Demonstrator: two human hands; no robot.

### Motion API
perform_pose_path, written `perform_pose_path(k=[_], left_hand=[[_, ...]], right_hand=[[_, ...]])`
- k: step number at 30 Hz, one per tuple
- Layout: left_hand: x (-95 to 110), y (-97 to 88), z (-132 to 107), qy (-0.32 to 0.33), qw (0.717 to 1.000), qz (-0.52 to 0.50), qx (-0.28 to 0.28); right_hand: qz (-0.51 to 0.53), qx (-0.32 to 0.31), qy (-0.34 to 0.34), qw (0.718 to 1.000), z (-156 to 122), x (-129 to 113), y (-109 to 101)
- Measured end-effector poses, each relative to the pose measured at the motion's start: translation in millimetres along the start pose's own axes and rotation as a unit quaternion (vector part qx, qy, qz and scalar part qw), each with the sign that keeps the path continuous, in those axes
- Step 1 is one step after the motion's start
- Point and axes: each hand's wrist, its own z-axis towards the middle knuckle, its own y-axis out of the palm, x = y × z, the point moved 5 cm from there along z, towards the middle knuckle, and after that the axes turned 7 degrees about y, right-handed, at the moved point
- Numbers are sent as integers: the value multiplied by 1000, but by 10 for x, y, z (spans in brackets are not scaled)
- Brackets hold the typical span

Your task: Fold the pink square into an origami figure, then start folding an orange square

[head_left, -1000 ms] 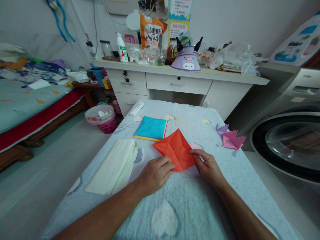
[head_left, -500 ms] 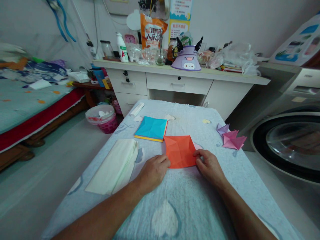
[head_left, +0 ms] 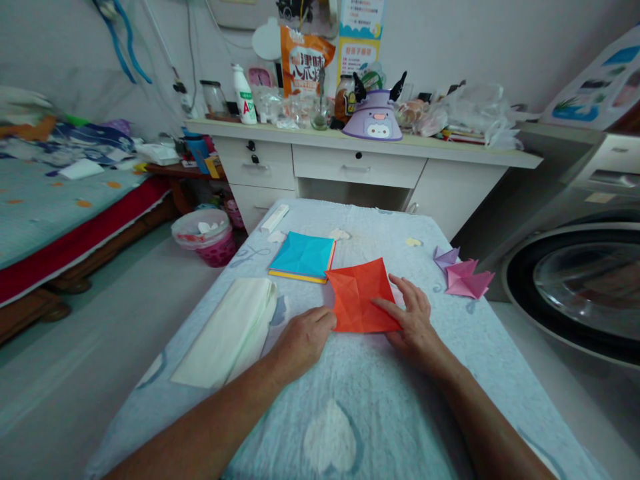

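An orange creased square of paper (head_left: 361, 293) lies flat on the pale blue cloth of the table (head_left: 350, 413). My left hand (head_left: 301, 340) has its fingers curled, and they touch the paper's near left corner. My right hand (head_left: 413, 320) lies open with spread fingers pressing on the paper's right side. Just behind the orange sheet sits a stack of coloured paper (head_left: 304, 257) with a blue sheet on top.
Folded pink and purple paper shapes (head_left: 463, 277) lie at the table's right edge. A folded white cloth (head_left: 230, 330) lies to the left. A cluttered white desk (head_left: 370, 160) stands behind, a bed (head_left: 55, 207) on the left, a washing machine door (head_left: 580, 287) on the right.
The orange paper was turned from a diamond to a square lying flat. My right hand went from pinching its corner to lying spread on it; my left hand stayed at the near left corner.
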Motion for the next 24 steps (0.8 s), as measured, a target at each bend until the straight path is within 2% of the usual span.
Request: perform_pose_path(k=[3,5,11,16,20,24], left_hand=[[-7,-16,-12,19,1000,-2,25],[-9,-28,-19,28,999,0,39],[-34,-41,-6,20,999,22,28],[-26,-115,40,7,998,61,-1],[-14,-168,51,5,998,64,-13],[-29,-165,35,-4,999,38,-11]], right_hand=[[-2,33,-20,999,11,11,-35],[4,33,-40,999,14,14,-44],[55,-63,-101,991,-12,-47,6],[102,-130,-101,981,-17,-188,-41],[124,-153,-86,977,1,-226,-89],[150,-142,-101,973,4,-199,-90]])
